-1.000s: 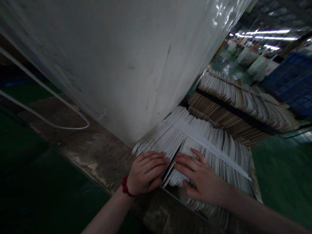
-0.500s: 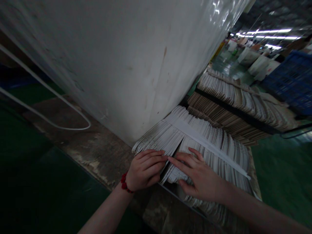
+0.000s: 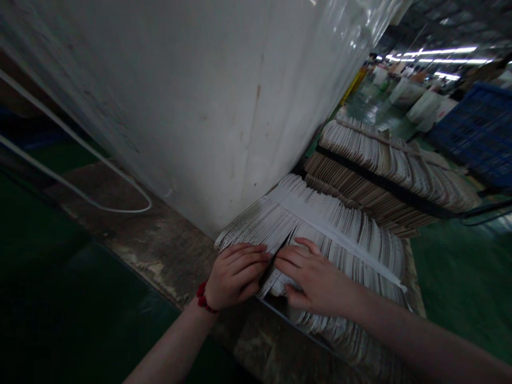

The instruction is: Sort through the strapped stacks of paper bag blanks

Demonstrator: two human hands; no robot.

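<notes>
A thick fanned stack of white paper sheets [image 3: 340,240] lies against a white plastic-wrapped mass [image 3: 180,106], bound by a white strap [image 3: 320,226]. My left hand [image 3: 236,277], with a red beaded bracelet [image 3: 203,297] on its wrist, curls over the stack's near left edge. Its thumb is hidden. My right hand [image 3: 314,280] holds a section of sheets between fingers and thumb, just right of a narrow split in the stack. The fingertips of my two hands nearly meet across that split.
Behind the stack is a second bundle of brownish sheets [image 3: 380,170] with a black strap [image 3: 384,186]. A blue crate [image 3: 476,128] stands at upper right. A worn ledge [image 3: 140,245], a white cable [image 3: 96,186] and green floor [image 3: 460,288] surround the stack. Sacks stand farther away.
Both hands sit slightly higher in the view, and my right hand is a little nearer my left. The whole scene shifts slightly with the camera.
</notes>
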